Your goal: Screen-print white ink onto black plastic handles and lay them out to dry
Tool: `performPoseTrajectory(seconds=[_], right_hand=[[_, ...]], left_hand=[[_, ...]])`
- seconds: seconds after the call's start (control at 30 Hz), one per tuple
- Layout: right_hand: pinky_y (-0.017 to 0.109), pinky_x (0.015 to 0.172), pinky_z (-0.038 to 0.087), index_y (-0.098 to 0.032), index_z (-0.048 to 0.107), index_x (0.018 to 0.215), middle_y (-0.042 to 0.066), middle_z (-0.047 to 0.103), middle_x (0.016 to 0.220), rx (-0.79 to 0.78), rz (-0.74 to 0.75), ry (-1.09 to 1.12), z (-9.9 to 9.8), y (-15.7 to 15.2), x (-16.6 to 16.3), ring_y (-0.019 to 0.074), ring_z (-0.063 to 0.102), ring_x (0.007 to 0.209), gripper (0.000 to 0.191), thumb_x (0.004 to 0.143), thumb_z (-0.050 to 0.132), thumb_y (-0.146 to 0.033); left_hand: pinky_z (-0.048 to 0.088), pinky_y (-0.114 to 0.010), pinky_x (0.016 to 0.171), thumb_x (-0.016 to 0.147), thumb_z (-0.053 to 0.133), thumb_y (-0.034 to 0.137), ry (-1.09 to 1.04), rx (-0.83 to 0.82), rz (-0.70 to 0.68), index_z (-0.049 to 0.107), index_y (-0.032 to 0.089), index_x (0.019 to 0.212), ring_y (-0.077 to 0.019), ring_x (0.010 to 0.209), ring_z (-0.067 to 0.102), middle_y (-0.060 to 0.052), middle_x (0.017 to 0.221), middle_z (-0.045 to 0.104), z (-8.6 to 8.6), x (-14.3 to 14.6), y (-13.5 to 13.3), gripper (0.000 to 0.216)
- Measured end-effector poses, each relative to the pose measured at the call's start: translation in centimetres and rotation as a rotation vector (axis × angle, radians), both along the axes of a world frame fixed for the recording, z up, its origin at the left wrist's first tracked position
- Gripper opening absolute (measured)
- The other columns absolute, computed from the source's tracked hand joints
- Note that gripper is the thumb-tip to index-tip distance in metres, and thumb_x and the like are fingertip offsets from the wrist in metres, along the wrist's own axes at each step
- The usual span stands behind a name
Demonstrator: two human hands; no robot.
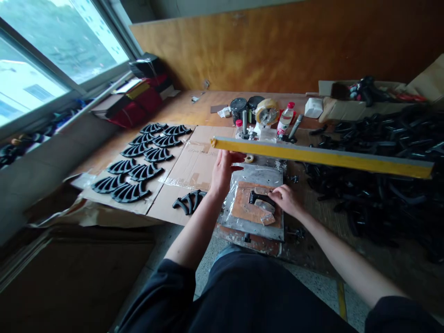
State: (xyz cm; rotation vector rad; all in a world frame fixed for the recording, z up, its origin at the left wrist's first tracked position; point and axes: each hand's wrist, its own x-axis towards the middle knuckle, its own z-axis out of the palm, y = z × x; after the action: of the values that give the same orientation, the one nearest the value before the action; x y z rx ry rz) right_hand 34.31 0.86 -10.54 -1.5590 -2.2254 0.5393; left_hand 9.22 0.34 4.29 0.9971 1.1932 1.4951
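Observation:
My right hand (285, 199) pinches one end of a black curved handle (262, 198), which lies on a brown board (243, 203) with a small clear piece beside it. The board rests on a grey metal plate (274, 175). Raised over the plate is a long yellow bar (312, 156) with a grey top edge. Just under the bar's left end is my left hand (224, 170), its visible fingers stretched out and apart. Whether it touches the bar I cannot tell. A few black curved handles (189, 202) lie on cardboard left of my left forearm.
Several fanned rows of black handles (130, 192) cover the cardboard (187, 159) at left. A large heap of black parts (374, 185) fills the right side. Behind the bar stand a red-capped bottle (285, 120), a tape roll (266, 112) and dark jars (238, 109).

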Motion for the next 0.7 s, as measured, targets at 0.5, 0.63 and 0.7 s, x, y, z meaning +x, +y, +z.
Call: performPoseTrajectory(seconds=[0.5,0.63,0.7], right_hand=[[0.035,0.084,0.042,-0.020,0.060,0.096,0.009,0.063,0.097,0.129,0.560,-0.047,3.3,-7.1,-18.8,0.0243,0.054,0.094,0.016,0.096,0.046,-0.028],[0.034,0.084,0.041,-0.022,0.065,0.104,0.007,0.067,0.097,0.038,0.618,-0.111,1.2,-4.7,-25.7,0.0243,0.053,0.101,0.024,0.095,0.050,-0.037],[0.036,0.085,0.040,-0.023,0.067,0.104,0.008,0.069,0.094,-0.007,0.605,-0.223,-0.3,-3.3,-28.5,0.0254,0.053,0.103,0.028,0.096,0.046,-0.040]], left_hand=[[0.046,-0.020,0.053,0.079,0.052,0.068,-0.097,-0.623,0.313,0.055,0.016,0.089,-0.0141,0.070,0.064,-0.006,0.085,0.066,-13.2,-4.8,-13.2,0.054],[0.046,-0.020,0.052,0.091,0.033,0.061,0.218,-0.790,0.399,0.052,0.017,0.101,-0.0135,0.066,0.068,-0.009,0.094,0.070,-16.5,-15.5,-14.4,0.049],[0.048,-0.022,0.053,0.094,0.024,0.058,0.421,-0.944,0.391,0.052,0.017,0.103,-0.0153,0.069,0.070,-0.010,0.094,0.072,-18.4,-19.7,-14.9,0.050]])
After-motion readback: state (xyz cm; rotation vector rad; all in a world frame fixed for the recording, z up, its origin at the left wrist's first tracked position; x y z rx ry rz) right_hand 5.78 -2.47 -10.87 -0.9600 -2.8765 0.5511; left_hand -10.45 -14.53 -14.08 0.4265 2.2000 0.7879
